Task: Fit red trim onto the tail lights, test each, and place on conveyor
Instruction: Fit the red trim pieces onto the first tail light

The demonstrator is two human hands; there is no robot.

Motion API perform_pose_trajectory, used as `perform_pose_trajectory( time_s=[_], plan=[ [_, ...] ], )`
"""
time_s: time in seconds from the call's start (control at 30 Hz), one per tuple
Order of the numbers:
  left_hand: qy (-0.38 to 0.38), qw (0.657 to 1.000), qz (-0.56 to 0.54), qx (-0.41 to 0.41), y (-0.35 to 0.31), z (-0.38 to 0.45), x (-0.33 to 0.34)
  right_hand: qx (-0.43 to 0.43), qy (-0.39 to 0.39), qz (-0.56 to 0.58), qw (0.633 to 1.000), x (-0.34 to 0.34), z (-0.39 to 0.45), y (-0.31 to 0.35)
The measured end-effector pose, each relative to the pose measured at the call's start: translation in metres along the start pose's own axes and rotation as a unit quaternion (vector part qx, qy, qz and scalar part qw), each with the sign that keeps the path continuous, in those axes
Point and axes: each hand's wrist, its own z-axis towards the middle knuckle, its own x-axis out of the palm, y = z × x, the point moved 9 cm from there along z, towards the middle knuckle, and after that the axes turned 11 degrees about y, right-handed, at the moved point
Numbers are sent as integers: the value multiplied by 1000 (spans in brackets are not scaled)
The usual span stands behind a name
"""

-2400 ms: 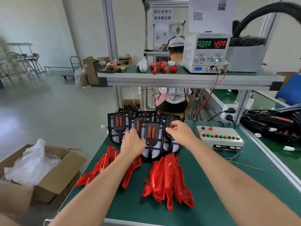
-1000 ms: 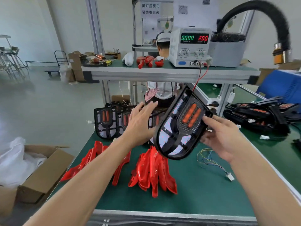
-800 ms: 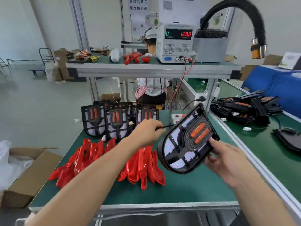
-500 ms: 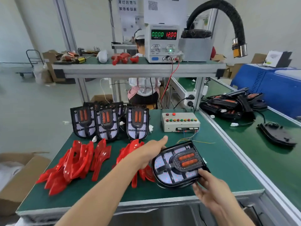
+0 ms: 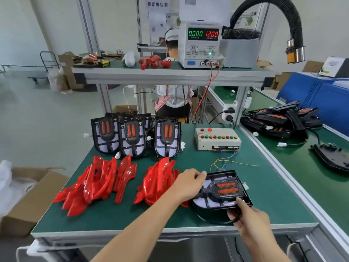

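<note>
1. Two hands were on one tail light (image 5: pixel 221 191), which lay face up near the front edge of the green bench (image 5: pixel 264 186), its two orange lenses uppermost.
2. Left hand (image 5: pixel 188 184) was curled over the light's left upper edge, fingers bent around the housing rim, gripping it.
3. Right hand (image 5: pixel 249 218) held the light's near edge, thumb on top of the rim and fingers wrapped beneath.
4. Red trim pieces lay in two heaps: a right heap (image 5: pixel 158 182) just beside the held light and touching the left wrist, and a larger left heap (image 5: pixel 94 184) toward the bench's left side.
5. Three further tail lights (image 5: pixel 132 137) stood upright in a row behind the heaps, with more partly hidden behind them.
6. Test box (image 5: pixel 217 138) with coloured buttons sat at the rear right of the bench; loose coloured wires (image 5: pixel 226 163) ran from it toward the held light.
7. Power supply (image 5: pixel 202 44) on the upper shelf read 0.000 and 12.00.
8. Finished dark units (image 5: pixel 279 120) lay on the conveyor (image 5: pixel 302 167) to the right.
</note>
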Motion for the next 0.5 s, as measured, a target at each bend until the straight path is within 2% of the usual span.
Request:
perform_pose_trajectory(
  time_s=[0.07, 0.13, 0.2, 0.27, 0.33, 0.4, 0.43, 0.5],
  plan=[
    [11, 1000, 28, 9, -4, 2, 7, -39, -7, -167, 985, -8, 4, 3],
    [-1, 999, 41, 18, -7, 2, 9, -67, -6, -337, 939, -10, 5, 14],
    [-45, 997, 51, 33, -11, -1, 0, -84, -9, -461, 884, -7, 4, 26],
    [-115, 989, 74, 55, -14, -12, -19, -103, -9, -523, 846, -1, 3, 35],
    [-199, 973, 90, 69, -15, -29, -46, -116, -9, -555, 823, 4, 2, 38],
    [-280, 952, 109, 55, -10, -47, -78, -117, -18, -593, 796, 7, 0, 37],
    [-301, 944, 129, 34, -5, -53, -94, -115, -25, -612, 782, 8, -1, 36],
    [-290, 937, 193, -38, 10, -56, -117, -110, -40, -641, 759, 10, -4, 33]
  ],
)
